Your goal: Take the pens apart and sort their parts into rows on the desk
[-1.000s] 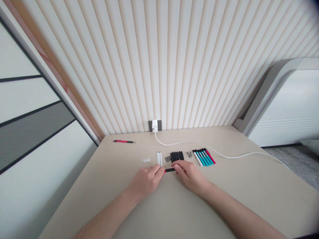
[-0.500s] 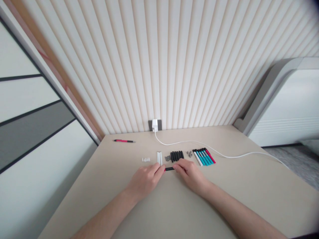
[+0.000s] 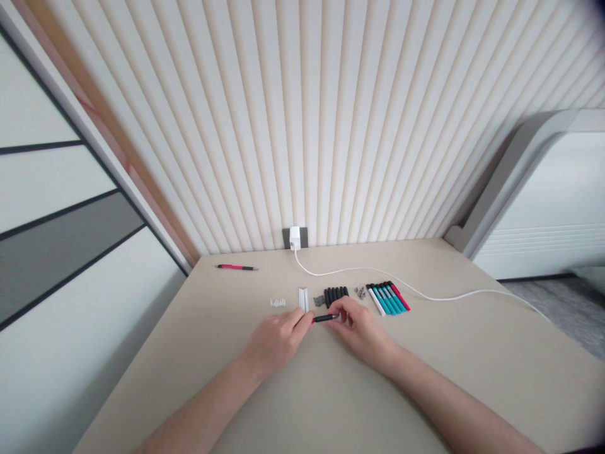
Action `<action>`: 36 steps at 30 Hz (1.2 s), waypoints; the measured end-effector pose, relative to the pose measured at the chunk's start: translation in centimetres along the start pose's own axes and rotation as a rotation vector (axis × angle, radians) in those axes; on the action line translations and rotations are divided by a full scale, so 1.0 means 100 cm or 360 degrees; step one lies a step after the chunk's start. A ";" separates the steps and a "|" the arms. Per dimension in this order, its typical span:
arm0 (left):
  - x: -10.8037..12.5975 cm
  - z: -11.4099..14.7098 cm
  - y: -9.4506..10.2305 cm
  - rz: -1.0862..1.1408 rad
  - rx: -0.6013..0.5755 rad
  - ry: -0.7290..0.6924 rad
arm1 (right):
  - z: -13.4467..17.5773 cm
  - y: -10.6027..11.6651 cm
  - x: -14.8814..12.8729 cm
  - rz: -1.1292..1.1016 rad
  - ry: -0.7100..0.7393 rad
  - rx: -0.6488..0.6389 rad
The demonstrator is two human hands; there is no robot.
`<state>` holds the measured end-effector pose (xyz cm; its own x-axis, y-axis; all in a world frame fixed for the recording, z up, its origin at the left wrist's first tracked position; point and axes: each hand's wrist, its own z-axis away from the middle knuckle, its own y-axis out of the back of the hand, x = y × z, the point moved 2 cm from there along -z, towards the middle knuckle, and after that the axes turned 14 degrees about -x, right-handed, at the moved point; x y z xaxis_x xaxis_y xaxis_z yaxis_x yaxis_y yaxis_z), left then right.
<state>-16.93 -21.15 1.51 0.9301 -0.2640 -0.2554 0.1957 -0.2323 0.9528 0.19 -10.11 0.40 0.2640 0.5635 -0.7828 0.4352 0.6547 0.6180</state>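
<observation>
A ballpoint pen (image 3: pixel 324 318) with a black grip and silver tip lies level between my hands, low over the table. My left hand (image 3: pixel 274 337) is closed round its red barrel, which it mostly hides. Curled about the tip end are the thumb and fingers of my right hand (image 3: pixel 362 331); the silver tip shows between them. Just beyond the hands lie several black grips (image 3: pixel 336 296) in a row, small grey springs (image 3: pixel 319 301), white refill tubes (image 3: pixel 303 299), small silver tips (image 3: pixel 360 293) and small white pieces (image 3: pixel 278 302).
To the right lie several pen barrels (image 3: pixel 388 299), white, teal and red. A whole red and black pen (image 3: pixel 237 267) rests at the back left of the table (image 3: pixel 293 403). From a white charger (image 3: pixel 294 238) at the wall, a cable (image 3: pixel 359 269) runs across the back right.
The fingers of my right hand have loosened and shifted toward the tip, so the silver tip now shows. The pen tilts slightly up at that end. My left hand stays in place.
</observation>
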 end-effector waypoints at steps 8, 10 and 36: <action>-0.001 0.003 -0.006 -0.0018 -0.0094 0.0000 | 0.000 -0.002 0.000 -0.0122 -0.0003 -0.0058; -0.002 0.004 -0.007 -0.0007 -0.0111 0.0019 | -0.001 -0.001 0.002 -0.0163 -0.0038 0.0026; -0.007 0.003 -0.009 -0.0008 -0.0246 0.0248 | -0.008 0.020 0.015 -0.0875 -0.0109 0.0549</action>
<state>-17.88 -21.04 0.80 0.9634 -0.1124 -0.2432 0.2347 -0.0836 0.9685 0.78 -7.58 0.55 -0.0263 0.1515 -0.9881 0.7706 0.6327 0.0765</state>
